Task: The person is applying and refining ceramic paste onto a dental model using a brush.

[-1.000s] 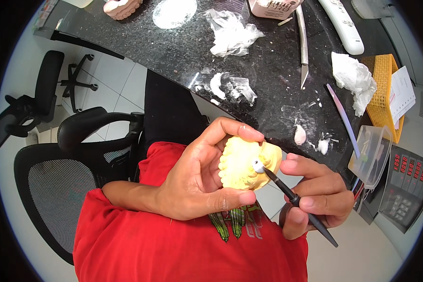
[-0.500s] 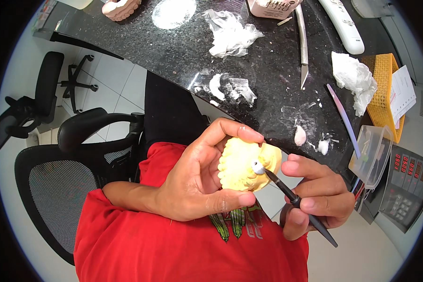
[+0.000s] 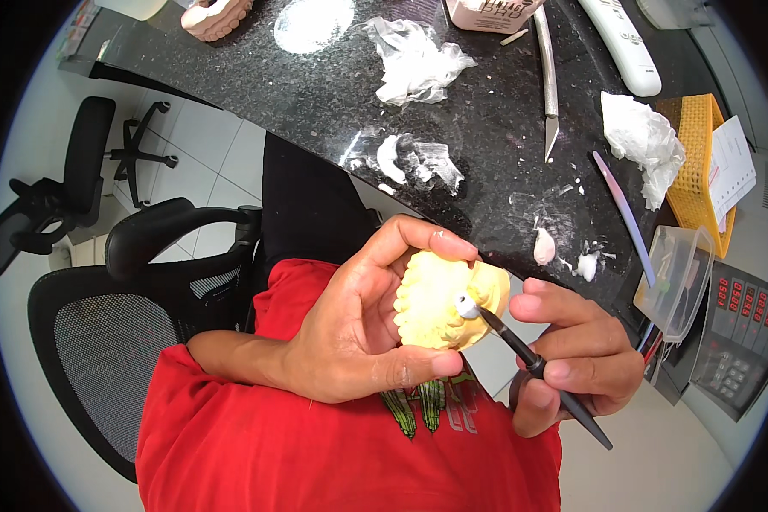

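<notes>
Around you, writing shows in several places: dark print on the pinkish container [image 3: 493,14] at the top edge of the view, small dark marks on the white handset [image 3: 630,51], fine print on the papers [image 3: 732,175] that stick out of the yellow basket [image 3: 695,141], and rows of lit red digits above the buttons of the grey control unit [image 3: 734,333] at far right. Your red shirt [image 3: 333,452] bears green and pale printing, partly covered by your left hand [image 3: 337,350]. That hand is closed around the yellow dental model [image 3: 427,299], which sits in front of your torso, off the near edge of the black bench [image 3: 307,94]; your thumb and forefinger cover parts of its rim. Your right hand [image 3: 584,354] pinches a black brush [image 3: 525,346], whose tip appears to touch the small white piece [image 3: 467,306] on the model. On the bench ahead lie a crumpled tissue [image 3: 418,64], a white smear [image 3: 418,160], a metal knife [image 3: 549,85], a pink lump [image 3: 544,246] and a purple tool [image 3: 625,213], which reaches the clear plastic box [image 3: 678,286]. A second tissue [image 3: 644,141] rests against the basket.
</notes>
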A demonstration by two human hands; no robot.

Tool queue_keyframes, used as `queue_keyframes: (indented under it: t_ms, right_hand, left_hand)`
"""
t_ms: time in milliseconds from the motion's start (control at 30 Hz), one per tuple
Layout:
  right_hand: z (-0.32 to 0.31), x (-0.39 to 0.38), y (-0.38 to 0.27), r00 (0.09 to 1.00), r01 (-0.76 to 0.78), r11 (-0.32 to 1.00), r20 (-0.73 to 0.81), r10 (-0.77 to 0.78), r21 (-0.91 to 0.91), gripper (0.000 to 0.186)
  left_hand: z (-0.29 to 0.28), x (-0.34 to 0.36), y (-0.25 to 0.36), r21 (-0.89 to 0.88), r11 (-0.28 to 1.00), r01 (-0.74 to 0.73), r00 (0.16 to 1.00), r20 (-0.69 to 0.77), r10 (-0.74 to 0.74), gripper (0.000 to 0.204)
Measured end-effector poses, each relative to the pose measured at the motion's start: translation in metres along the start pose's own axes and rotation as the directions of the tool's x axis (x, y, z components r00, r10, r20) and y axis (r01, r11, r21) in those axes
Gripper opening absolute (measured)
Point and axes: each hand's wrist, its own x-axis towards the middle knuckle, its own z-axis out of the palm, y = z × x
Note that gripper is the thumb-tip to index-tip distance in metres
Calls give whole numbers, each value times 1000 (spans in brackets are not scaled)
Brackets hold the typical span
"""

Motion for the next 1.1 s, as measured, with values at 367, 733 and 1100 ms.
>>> queue_keyframes:
  t_ms: [367, 733, 1100]
  right_hand:
    - [1, 0, 1, 999, -4, 1000, -36, 5, 18, 19]
    - [0, -1, 1, 999, 4, 1000, -34, -3, 20, 19]
    - [-1, -1, 0, 1000, -10, 999, -21, 11, 30, 18]
  left_hand:
    - [1, 0, 1, 1, 1000, 15, 1000, -6, -15, 73]
    - [0, 1, 0, 10, 1000, 12, 1000, -24, -12, 73]
    - [-2, 1, 0, 34, 999, 4, 1000, 10, -4, 74]
